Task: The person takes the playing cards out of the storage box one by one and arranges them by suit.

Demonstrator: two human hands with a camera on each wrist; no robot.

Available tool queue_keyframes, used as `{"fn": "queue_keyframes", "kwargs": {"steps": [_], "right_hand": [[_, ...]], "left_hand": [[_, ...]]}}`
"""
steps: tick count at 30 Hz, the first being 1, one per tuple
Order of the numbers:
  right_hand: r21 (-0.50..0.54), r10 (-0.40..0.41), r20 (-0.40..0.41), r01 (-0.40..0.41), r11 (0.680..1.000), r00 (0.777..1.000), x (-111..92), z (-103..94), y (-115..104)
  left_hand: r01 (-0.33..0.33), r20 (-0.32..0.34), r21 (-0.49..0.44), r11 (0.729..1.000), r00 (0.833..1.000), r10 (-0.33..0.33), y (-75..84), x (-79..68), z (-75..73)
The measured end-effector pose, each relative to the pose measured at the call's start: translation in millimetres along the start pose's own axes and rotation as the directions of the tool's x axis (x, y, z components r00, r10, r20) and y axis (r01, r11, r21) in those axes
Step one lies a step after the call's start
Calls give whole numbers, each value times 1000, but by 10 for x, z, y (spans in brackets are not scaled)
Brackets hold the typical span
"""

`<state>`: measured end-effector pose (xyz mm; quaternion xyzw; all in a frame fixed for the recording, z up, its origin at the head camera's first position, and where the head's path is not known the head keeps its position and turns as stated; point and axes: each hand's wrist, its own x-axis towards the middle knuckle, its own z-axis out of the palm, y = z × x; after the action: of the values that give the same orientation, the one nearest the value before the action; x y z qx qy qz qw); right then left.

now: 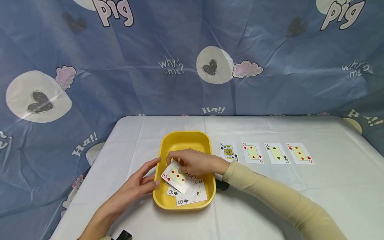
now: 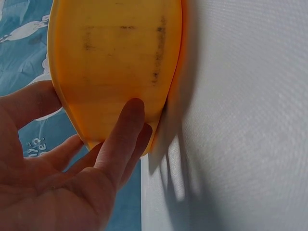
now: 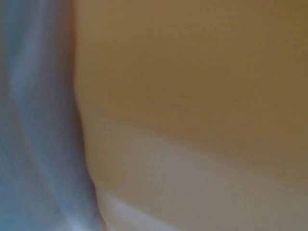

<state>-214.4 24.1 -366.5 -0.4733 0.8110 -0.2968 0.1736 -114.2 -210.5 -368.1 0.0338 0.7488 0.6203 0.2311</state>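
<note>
A yellow plastic tray (image 1: pixel 183 207) stands on the table, with several loose playing cards inside. My left hand (image 1: pixel 133 190) grips its left side, with thumb and fingers at the rim; the left wrist view has fingertips against the outer wall. Reaching in from the right, my right hand (image 1: pixel 193 161) pinches the three of diamonds (image 1: pixel 174 178) over the other cards. Below it lie an eight of spades (image 1: pixel 192 200) and a partly covered club card (image 1: pixel 173 192). The right wrist view is blurred and shows mostly yellow wall.
Right of the tray, face-up cards form a row: king of spades (image 1: pixel 228 151), two of diamonds (image 1: pixel 253 152), two of clubs (image 1: pixel 276 153), three of hearts (image 1: pixel 300 153). They lie on a white-covered table (image 1: pixel 330 186). Behind hangs a blue printed cloth (image 1: pixel 168 90).
</note>
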Motion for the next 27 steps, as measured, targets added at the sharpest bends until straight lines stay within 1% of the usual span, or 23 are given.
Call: {"fn": "queue_keyframes", "kwargs": {"steps": [2,3,5,7,10,12,15,17,19,23,26,27], "right_hand": [[31,-11,-97,14,999,995,-3,-12,6],[51,-8,-147,16,999,989,-7,-16,7],[90,2,-245,21,996,969,-10,-23,9],[138,27,-333,20,990,942,-16,-25,13],[237,83,-431,24,971,898,-44,-24,6],[301,114,-490,45,953,864,-65,-23,6],[355,138,-575,94,930,806,-88,-25,5],[377,147,-619,128,917,771,-95,-25,14],[399,159,-648,154,904,745,-101,-25,17],[450,176,-671,207,869,720,-126,-31,24],[473,184,-681,234,850,709,-197,-93,-76],[478,186,-685,241,845,705,-217,-108,-73]], "left_hand": [[-4,1,0,1000,1000,4,-3,-1,5],[-6,0,1,1000,1000,6,-3,-2,8],[-6,-6,2,1000,1000,6,-2,-5,11],[-5,-12,3,1000,1000,5,-2,-8,13],[2,-22,3,1000,1000,-2,-4,-9,19],[5,-22,4,1000,1000,-5,-7,-7,23],[2,-14,6,1000,1000,-2,-8,-6,20],[-1,-10,9,1000,1000,1,-10,-5,18],[-6,-6,9,1000,1000,6,-11,-3,16],[3,-17,9,1000,1000,-3,-10,2,21],[11,-26,5,1000,1000,-11,-11,5,25],[10,-26,3,1000,1000,-10,-13,4,24]]}}
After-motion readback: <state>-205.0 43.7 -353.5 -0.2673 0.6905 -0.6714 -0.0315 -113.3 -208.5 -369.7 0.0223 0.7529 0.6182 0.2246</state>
